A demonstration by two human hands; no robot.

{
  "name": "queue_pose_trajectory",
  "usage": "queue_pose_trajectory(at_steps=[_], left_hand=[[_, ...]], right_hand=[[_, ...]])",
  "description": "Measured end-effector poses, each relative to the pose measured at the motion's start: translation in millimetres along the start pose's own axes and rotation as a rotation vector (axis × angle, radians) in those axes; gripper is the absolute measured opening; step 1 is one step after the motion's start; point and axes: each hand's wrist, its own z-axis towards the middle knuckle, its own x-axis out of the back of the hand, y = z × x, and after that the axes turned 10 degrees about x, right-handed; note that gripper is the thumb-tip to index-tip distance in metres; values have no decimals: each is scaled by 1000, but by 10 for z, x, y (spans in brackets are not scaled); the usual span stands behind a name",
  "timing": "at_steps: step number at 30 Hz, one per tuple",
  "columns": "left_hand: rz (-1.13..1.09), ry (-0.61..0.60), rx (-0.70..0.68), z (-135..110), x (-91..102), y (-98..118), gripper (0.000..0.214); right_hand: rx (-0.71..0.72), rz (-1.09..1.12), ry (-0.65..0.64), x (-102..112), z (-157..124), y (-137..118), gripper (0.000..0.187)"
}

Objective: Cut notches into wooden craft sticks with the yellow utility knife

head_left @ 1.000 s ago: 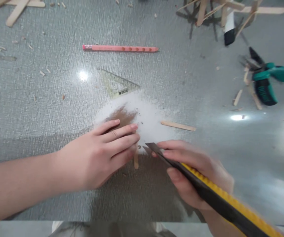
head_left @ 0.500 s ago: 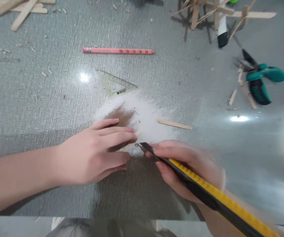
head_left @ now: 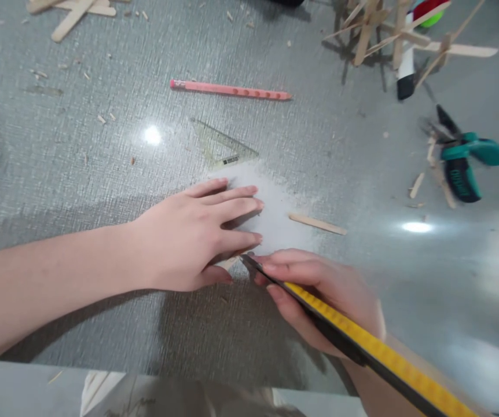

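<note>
The right hand's (head_left: pixel 330 289) grip closes around a long yellow-and-black utility knife (head_left: pixel 362 341), its blade meeting a thin pale wooden stick (head_left: pixel 231 263) on the grey textured tabletop (head_left: pixel 340 168). The left hand (head_left: pixel 193 237) spreads open over that mostly hidden stick; its pressure I cannot tell. A blade slip could nick the nearby thumb or index finger; weak hold-down could let the wood skid.
</note>
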Motion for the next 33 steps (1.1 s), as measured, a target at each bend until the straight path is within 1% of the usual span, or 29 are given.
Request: queue_pose_trajectory(at_steps=[3, 8, 15, 25, 33], left_hand=[[-6, 11, -3, 6, -10, -3, 53], [-15, 19, -7, 18, -14, -8, 53], [-24, 17, -2, 16, -12, -13, 52], [-37, 20, 4, 21, -9, -1, 48], [-45, 28, 1, 26, -10, 3, 45]], right_hand=[[5, -6, -34, 6, 9, -7, 29], [8, -17, -39, 5, -27, -8, 35], [14, -57, -49, 8, -35, 3, 32], [20, -50, -25, 7, -47, 13, 29], [34, -59, -40, 5, -21, -4, 29]])
